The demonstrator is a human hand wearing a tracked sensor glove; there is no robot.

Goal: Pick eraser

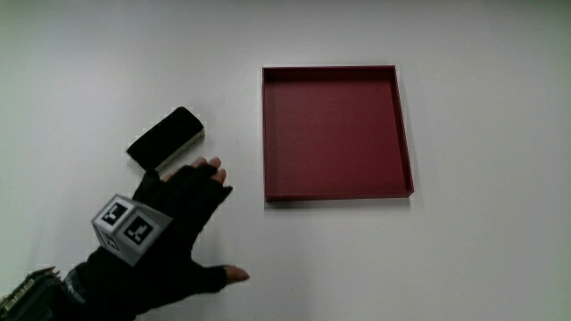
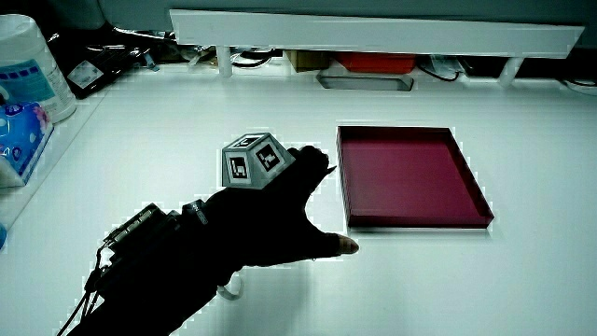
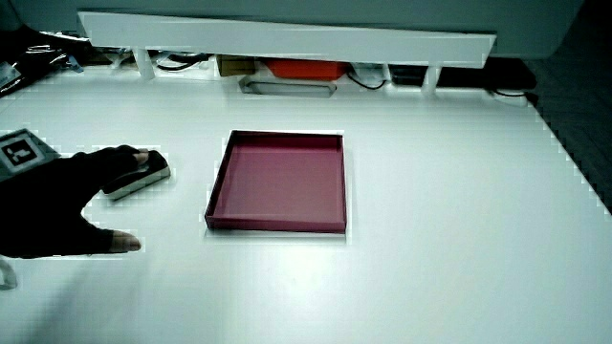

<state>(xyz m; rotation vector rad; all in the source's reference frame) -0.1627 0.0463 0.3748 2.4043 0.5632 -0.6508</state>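
The white table (image 1: 464, 259) carries a shallow dark red tray (image 1: 337, 192). Beside the tray, the gloved hand (image 1: 165, 223) hovers with fingers spread, gripping nothing. Its fingertips (image 1: 207, 168) reach just short of the black eraser (image 1: 166, 137), which lies flat beside the tray. The pick looks barely begun: closing and lifting remain.

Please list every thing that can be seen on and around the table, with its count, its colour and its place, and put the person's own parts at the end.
eraser: one, black with a white side, lying on the table beside the tray, just past the fingertips.
tray: one, dark red, shallow and square, nothing in it, on the table beside the eraser.
table: one, white, carrying everything.
partition: one, white, low, at the table's edge farthest from the person.
container: one, white with a blue label, at the table's edge in a side view.
hand: one, black glove with a patterned cube, fingers spread, reaching toward the eraser, holding nothing.
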